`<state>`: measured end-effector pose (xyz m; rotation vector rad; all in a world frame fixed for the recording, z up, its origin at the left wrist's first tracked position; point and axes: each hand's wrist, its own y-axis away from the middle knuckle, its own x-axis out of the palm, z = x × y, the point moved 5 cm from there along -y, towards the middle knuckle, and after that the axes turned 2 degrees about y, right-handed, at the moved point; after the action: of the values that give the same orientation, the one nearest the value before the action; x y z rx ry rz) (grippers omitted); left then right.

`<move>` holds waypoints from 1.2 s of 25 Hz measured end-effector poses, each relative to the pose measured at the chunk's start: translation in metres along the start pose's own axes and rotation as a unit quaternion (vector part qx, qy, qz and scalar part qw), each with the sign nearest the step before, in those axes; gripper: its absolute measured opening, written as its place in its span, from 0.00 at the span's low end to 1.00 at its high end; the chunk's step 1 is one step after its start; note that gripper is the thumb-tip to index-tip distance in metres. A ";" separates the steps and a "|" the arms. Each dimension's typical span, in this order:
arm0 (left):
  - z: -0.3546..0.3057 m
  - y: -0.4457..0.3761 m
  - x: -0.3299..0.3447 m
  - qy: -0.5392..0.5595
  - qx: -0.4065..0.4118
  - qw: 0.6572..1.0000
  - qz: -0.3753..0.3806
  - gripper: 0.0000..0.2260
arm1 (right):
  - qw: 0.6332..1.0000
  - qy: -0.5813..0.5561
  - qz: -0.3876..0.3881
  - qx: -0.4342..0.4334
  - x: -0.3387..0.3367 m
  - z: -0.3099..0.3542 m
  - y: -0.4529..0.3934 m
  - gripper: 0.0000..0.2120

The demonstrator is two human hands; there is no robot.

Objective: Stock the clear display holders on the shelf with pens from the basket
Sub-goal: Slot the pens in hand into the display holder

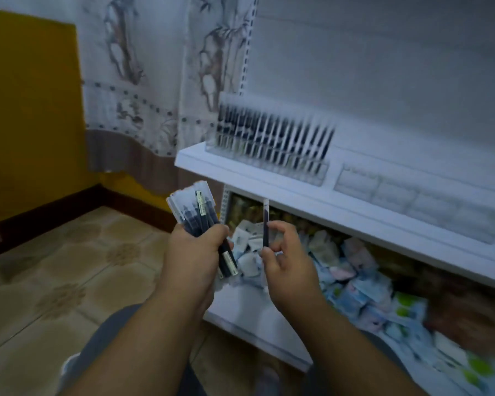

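From the head view we note the left hand (pixel 193 252) closed around a bundle of pens (pixel 200 221); the right hand (pixel 286 258) pinches a single pen (pixel 265 224) upright, just beside; at one o'clock on the white shelf (pixel 269 192), a filled holder (pixel 272 141) and an unfilled holder (pixel 412 201).

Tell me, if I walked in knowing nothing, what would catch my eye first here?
Probably the two bare hands in the middle: the left hand grips a thick bundle of pens, while the right hand pinches a single pen upright. Just above, on the white shelf, a clear display holder already stands packed with dark pens, with an empty-looking clear holder to its right.
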<state>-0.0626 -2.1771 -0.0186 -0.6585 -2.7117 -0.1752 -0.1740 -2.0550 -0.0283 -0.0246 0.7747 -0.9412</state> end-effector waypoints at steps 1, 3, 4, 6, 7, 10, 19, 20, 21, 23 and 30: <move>-0.006 -0.006 0.013 0.021 0.000 1.000 0.006 0.04 | 1.000 0.003 -0.022 -0.004 -0.011 0.001 -0.008 0.18; -0.014 -0.015 0.036 0.055 -0.009 0.998 0.011 0.05 | 0.999 0.011 -0.051 0.000 -0.027 -0.001 -0.025 0.17; -0.015 -0.021 0.045 0.067 -0.017 0.998 0.009 0.05 | 0.998 0.012 -0.061 0.004 -0.033 -0.002 -0.033 0.17; -0.015 -0.037 0.064 0.097 -0.040 0.994 0.006 0.05 | 0.997 -0.011 -0.080 0.013 -0.044 -0.003 -0.051 0.17; -0.014 -0.045 0.072 0.116 -0.051 0.992 0.003 0.05 | 0.996 -0.029 -0.086 0.021 -0.048 -0.004 -0.060 0.17; -0.013 -0.071 0.097 0.159 -0.070 0.985 -0.006 0.06 | 0.994 -0.036 -0.104 0.021 -0.062 -0.007 -0.089 0.19; -0.017 -0.118 0.143 0.147 -0.151 0.977 0.033 0.09 | 0.990 -0.063 -0.122 -0.037 -0.095 0.010 -0.150 0.31; -0.016 -0.122 0.147 0.148 -0.154 0.976 0.034 0.10 | 0.991 -0.051 -0.120 -0.035 -0.097 0.010 -0.155 0.28; -0.015 -0.125 0.152 0.148 -0.159 0.975 0.038 0.11 | 0.991 -0.040 -0.123 -0.033 -0.098 0.010 -0.160 0.22; -0.011 -0.130 0.162 0.140 -0.173 0.974 0.048 0.10 | 0.989 -0.064 -0.135 -0.018 -0.102 0.006 -0.167 0.13; 0.003 -0.141 0.168 0.157 -0.201 0.965 0.055 0.04 | 0.971 -0.203 -0.100 0.077 -0.120 0.002 -0.186 0.06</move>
<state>-0.2684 -2.2302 0.0332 -0.8116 -2.3406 -0.7497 -0.3470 -2.0808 0.1068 -0.1571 0.3230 -1.1395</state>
